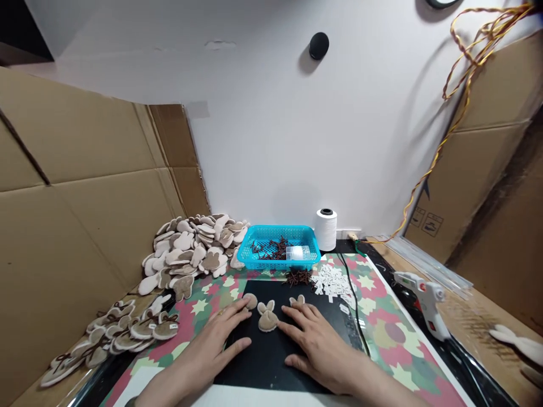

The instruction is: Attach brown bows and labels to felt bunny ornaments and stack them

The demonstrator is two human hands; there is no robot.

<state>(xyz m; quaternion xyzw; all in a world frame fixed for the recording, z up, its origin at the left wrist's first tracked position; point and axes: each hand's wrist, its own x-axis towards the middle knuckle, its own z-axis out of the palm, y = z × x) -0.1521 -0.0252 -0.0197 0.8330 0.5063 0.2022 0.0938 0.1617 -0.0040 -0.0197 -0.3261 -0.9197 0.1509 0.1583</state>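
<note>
Head view.

1. Bunny-shaped felt piece [267, 317], tan. Lies flat on the black mat [263, 362] between the two hands. Its long axis runs from near to far: the round body is toward the person, and the two ears point away toward the blue basket [278, 246].
2. Left hand [220, 339]. Palm down on the mat to the left of the piece, fingers stretched forward. Grip released, grasping nothing. The fingertips reach a small round felt piece [250, 301]; whether they touch it cannot be told.
3. Right hand [316, 342]. Palm down to the right of the piece, fingers spread. Grip released, nothing held. A second eared piece [297, 300] lies just beyond its fingertips, ears pointing away.
4. Brown twists [299, 277], a small heap at the far edge of the mat, with more inside the basket.
5. White cut-outs [333, 280], a scattered heap just right of the twists.
6. Star-patterned cloth [382, 316], spread on the bench under the mat.
7. Thread spool [326, 229], white, upright, just right of the basket.
8. Pile of felt blanks [195, 249], left of the basket against the cardboard wall [85, 215].
9. Row of bowed pieces [127, 330], overlapping, at near left.
10. Glue gun [426, 302], white, on the right edge of the bench, well apart from the hands.
</note>
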